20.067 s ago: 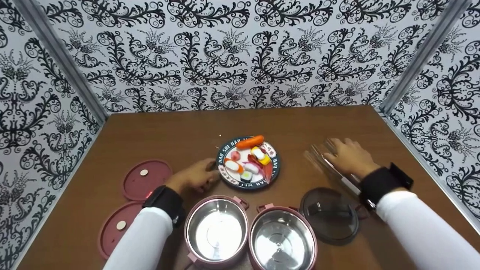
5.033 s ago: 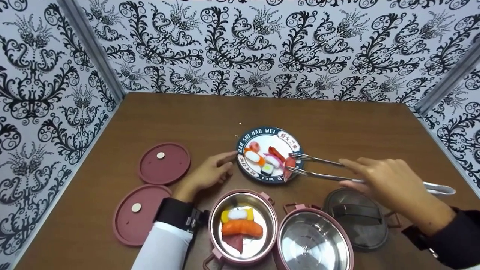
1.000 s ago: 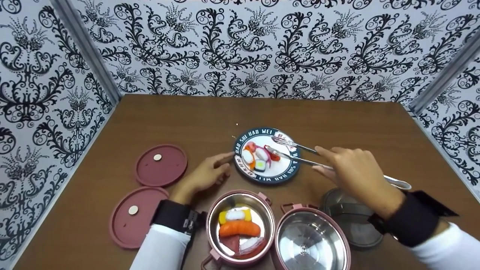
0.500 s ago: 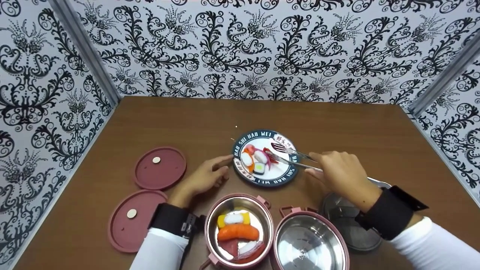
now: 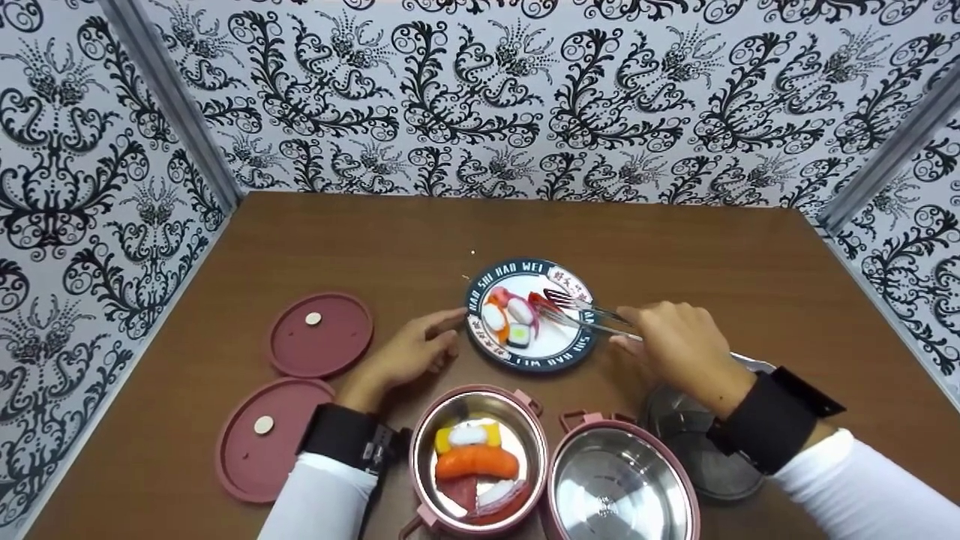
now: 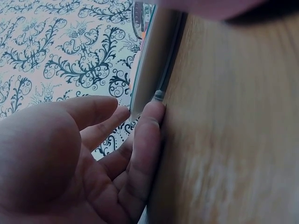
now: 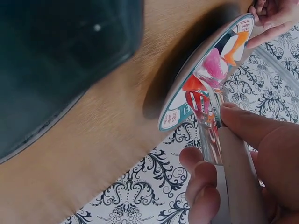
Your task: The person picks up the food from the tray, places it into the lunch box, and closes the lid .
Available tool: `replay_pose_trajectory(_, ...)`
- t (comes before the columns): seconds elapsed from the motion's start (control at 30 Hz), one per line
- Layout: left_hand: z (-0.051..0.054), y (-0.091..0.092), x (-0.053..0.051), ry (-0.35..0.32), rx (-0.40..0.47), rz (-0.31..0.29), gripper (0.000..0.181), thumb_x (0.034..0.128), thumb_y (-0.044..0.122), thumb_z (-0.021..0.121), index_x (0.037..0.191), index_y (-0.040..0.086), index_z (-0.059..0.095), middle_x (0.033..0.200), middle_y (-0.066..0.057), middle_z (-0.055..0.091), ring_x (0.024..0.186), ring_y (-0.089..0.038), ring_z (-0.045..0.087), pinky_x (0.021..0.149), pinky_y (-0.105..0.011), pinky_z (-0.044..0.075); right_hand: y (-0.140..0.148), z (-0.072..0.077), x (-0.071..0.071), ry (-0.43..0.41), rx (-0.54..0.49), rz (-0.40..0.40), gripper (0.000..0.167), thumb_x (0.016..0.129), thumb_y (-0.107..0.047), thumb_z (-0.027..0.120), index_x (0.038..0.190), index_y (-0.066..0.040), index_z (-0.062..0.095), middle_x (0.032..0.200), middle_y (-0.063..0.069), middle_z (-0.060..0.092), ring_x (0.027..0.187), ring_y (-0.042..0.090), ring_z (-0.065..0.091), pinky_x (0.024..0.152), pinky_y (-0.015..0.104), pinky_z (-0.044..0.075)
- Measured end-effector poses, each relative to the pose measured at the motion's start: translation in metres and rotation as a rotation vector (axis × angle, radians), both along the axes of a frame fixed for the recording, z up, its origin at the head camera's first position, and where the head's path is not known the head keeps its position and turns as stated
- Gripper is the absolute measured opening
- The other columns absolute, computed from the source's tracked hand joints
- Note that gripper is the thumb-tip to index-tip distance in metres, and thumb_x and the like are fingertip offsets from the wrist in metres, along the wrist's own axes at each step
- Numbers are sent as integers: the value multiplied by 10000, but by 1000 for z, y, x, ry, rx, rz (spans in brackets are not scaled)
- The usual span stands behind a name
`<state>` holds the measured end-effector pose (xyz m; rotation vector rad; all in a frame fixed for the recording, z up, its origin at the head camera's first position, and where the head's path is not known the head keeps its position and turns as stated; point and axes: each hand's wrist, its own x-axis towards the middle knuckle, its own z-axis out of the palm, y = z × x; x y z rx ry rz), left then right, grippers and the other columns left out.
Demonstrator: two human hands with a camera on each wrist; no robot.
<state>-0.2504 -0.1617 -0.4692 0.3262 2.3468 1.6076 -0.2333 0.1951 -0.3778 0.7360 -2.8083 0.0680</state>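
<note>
A toy-food plate with a dark, lettered rim lies mid-table. My left hand touches its left rim with an extended finger; in the left wrist view the thumb stands apart from the fingers. My right hand holds metal fork-tipped tongs, their tips on either side of a small red piece on the plate. Whether they grip it, I cannot tell. Beside it lie a pink-and-white piece, an orange-and-white piece, a sushi roll and a pink ball.
In front stands a pink steel-lined pot holding a yellow-and-white piece, an orange sausage-like piece and reddish pieces. A second pot adjoins it, with a dark lid beside it. Two pink lids lie left.
Since 20 seconds ago, my right hand has taken up the tongs, and several pieces have moved from plate to left pot. Lately the tongs' tips have come in around the red piece.
</note>
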Motion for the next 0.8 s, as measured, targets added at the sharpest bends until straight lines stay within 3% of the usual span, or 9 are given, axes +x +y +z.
replay_pose_trajectory(0.23, -2, 0, 0, -2, 4, -5, 474, 1033, 105, 506, 1503, 147, 464, 897, -158, 662, 687, -153, 568, 641, -263, 510, 5, -1, 6, -13, -2, 2, 342, 875, -329, 765, 1137, -111, 731, 795, 104, 733, 648, 333, 669, 501, 481, 502)
replay_pose_trajectory(0.43, -1, 1, 1, 15, 5, -30, 467, 1041, 103, 487, 1507, 117, 452, 887, -155, 659, 671, -144, 559, 618, -253, 496, 12, 4, 16, 55, -28, 15, 304, 868, -314, 772, 1105, -131, 726, 699, 75, 694, 597, 315, 647, 465, 480, 470)
replay_pose_trajectory(0.8, 3, 1, 0, 11, -19, -5, 473, 1043, 118, 489, 1513, 154, 450, 879, -135, 664, 680, -148, 572, 635, -263, 514, 25, 20, 65, 157, -128, 31, 367, 824, -317, 806, 1158, -176, 746, 709, -19, 706, 524, 180, 592, 437, 401, 429)
